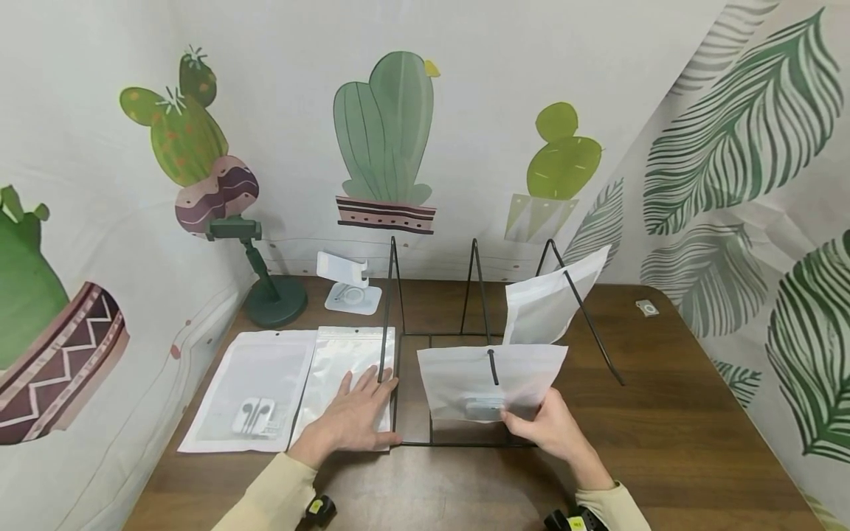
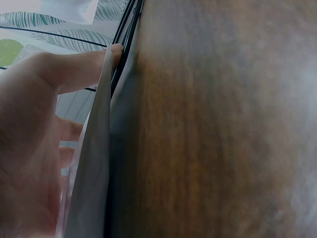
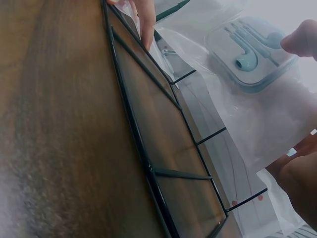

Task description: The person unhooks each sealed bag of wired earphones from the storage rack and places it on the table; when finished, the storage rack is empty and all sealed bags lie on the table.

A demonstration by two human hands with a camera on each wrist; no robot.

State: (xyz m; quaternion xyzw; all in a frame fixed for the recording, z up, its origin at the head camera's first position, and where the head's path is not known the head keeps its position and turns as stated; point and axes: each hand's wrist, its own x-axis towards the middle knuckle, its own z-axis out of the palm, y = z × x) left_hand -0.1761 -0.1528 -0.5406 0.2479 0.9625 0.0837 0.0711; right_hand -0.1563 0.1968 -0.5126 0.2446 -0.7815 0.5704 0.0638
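Observation:
A white pouch [image 1: 458,372] hangs from the middle arm of a black wire rack [image 1: 451,445]. My right hand [image 1: 554,431] pinches its lower right part, thumb in front, fingers behind; in the right wrist view boxed earphones [image 3: 250,57] show through the pouch [image 3: 242,119] beside the thumb [image 3: 302,39]. My left hand [image 1: 352,417] lies with spread fingers on a silvery pouch [image 1: 339,358] left of the rack, thumb against the rack's base. In the left wrist view the thumb of that hand [image 2: 44,114] reaches over the pouch's edge [image 2: 91,163] to the black wire.
Another white pouch [image 1: 551,295] hangs on the rack's right arm. At the left lies a pouch [image 1: 265,369] with earphones in it. A green stand [image 1: 275,301] and a white phone stand [image 1: 353,297] stand behind; a small white item [image 1: 647,308] lies at the back right.

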